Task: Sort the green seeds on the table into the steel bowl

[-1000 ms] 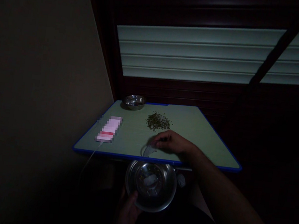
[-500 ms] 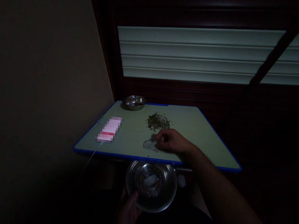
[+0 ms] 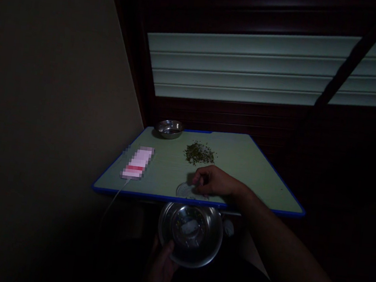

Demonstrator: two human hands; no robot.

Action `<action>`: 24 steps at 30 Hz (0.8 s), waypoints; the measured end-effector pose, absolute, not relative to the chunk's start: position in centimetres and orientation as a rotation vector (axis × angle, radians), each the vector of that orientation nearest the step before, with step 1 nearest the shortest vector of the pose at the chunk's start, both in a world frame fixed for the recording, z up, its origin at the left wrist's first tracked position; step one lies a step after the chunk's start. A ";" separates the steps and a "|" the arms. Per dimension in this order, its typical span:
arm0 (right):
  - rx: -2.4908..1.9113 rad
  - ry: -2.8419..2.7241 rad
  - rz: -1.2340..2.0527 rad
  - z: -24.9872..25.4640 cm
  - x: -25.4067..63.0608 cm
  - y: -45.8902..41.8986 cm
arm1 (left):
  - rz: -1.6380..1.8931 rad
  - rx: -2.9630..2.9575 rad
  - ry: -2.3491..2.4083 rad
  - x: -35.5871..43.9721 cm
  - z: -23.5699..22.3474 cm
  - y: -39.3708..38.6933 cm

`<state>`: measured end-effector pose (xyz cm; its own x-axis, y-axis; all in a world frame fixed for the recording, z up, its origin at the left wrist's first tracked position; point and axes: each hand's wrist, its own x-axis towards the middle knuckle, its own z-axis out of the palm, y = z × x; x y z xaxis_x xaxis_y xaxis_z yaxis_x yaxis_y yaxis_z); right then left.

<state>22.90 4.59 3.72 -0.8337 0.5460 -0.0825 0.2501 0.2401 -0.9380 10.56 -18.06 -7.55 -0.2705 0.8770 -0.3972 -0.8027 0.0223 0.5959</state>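
Observation:
My left hand [image 3: 161,266] grips the near left rim of a steel bowl [image 3: 210,253], its thumb over the edge. The bowl is held just below the table's front edge, with a few small bits and a bright reflection inside. Above it, my right hand [image 3: 212,180] is closed in a pinch on a thin, clear, round-edged plastic disc [image 3: 184,189]. The disc lies low on the tabletop at the front edge, with a few dark grains beside it. Farther back is a loose pile of small greenish-brown grains [image 3: 200,153].
The pale tabletop [image 3: 253,167] has a blue rim. A small steel bowl [image 3: 169,130] stands at its back left corner. A lit phone [image 3: 138,162] lies at the left, its white cable [image 3: 113,203] hanging over the front edge. A wall rises at the left, with slatted panels behind.
My right hand has drawn the plastic disc toward me, up to the table's front edge, and a few stray grains have moved with it. My left hand and the bowl have stayed in place.

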 end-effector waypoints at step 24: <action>-0.756 -2.002 1.496 2.9 23.3 5.9 | 1.619 0.140 0.913 10.5 -7.7 -18.2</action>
<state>23.29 5.90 2.87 -0.7065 0.7033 0.0791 0.1233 0.2325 -0.9648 10.54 -18.18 -7.70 -0.2814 0.8792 -0.3846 -0.7842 0.0203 0.6202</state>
